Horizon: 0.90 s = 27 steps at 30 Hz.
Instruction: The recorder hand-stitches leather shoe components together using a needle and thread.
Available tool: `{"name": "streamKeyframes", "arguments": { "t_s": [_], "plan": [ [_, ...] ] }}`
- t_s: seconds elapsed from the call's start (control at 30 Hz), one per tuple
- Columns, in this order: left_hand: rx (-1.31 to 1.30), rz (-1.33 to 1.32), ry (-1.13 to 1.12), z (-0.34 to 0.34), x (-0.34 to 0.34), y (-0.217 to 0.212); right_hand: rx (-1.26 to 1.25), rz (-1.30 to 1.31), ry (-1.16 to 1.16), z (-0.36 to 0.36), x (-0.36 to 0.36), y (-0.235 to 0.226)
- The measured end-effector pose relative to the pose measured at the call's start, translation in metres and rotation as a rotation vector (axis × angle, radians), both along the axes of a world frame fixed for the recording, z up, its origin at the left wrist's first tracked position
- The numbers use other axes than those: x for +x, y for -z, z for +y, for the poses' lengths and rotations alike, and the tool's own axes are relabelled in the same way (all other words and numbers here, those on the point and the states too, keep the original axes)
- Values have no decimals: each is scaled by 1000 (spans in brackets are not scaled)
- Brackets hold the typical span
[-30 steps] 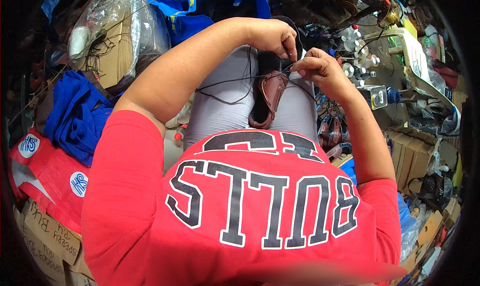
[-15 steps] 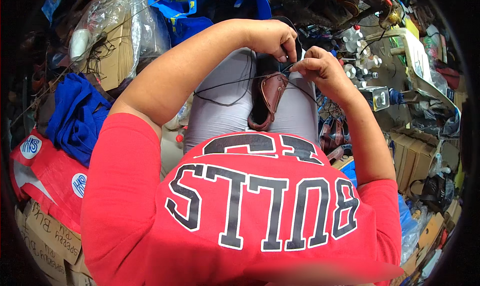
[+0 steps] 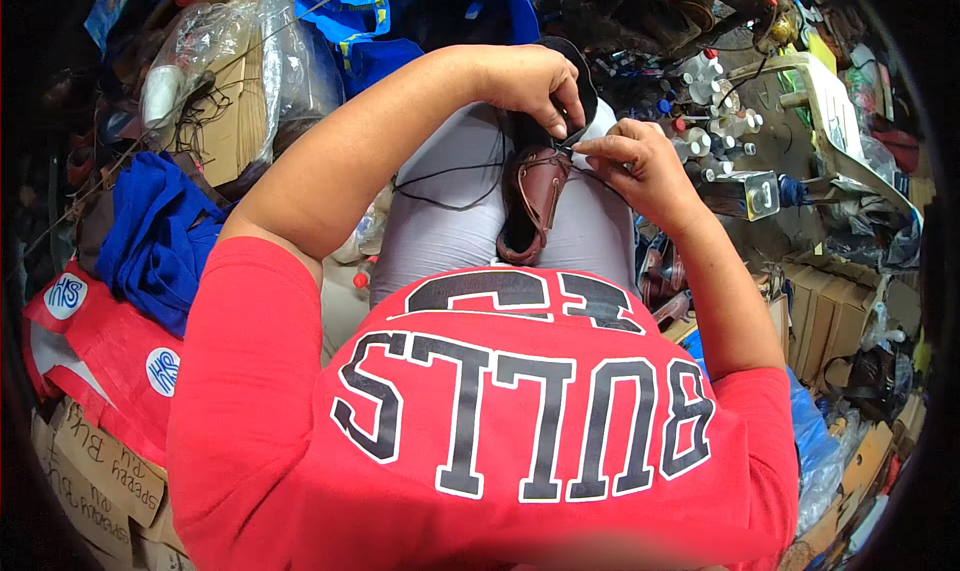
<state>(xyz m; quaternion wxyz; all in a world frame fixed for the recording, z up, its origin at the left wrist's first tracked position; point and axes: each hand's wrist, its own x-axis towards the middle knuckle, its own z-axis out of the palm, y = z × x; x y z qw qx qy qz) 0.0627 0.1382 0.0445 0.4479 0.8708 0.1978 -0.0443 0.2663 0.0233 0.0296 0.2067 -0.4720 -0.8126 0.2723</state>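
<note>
A brown leather shoe (image 3: 535,201) rests between my thighs, its heel opening toward my body. Over its far end, my left hand (image 3: 540,89) reaches across with thumb and forefinger pinched together, apparently on a black lace. Just to the right, my right hand (image 3: 640,166) has its thumb and index finger closed beside the same spot, also apparently on the lace. A black cord (image 3: 450,206) lies in a loose loop over my left thigh. Behind my left fingers a curved black piece (image 3: 584,81) shows; what it is, I cannot tell. My fingers cover the shoe's far tip.
A blue bag (image 3: 400,16) stands beyond my knees. To the right are several small bottles (image 3: 715,136), a metal can (image 3: 750,193) and a pale plastic chair (image 3: 830,106). On the left lie a blue cloth (image 3: 155,231), a red bag (image 3: 110,351) and cardboard (image 3: 100,471).
My left hand has come down closer to the shoe and to my right fingers. The cord that stretched across the shoe no longer does. More of the curved black piece shows.
</note>
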Motion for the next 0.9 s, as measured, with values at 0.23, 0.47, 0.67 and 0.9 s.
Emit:
{"name": "streamKeyframes", "arguments": {
  "t_s": [0.23, 0.47, 0.67, 0.9],
  "plan": [
    [-15, -45, 65, 2, -2, 7, 103, -109, -79, 16, 0, -13],
    [48, -85, 87, 6, 7, 4, -37, 2, -98, 21, 1, -7],
    [77, -53, 41, 1, 0, 3, 72, -30, -176, 26, 4, -9],
    [204, 148, 42, -12, 7, -6, 68, 29, -142, 18, 0, -9]
  ]
}}
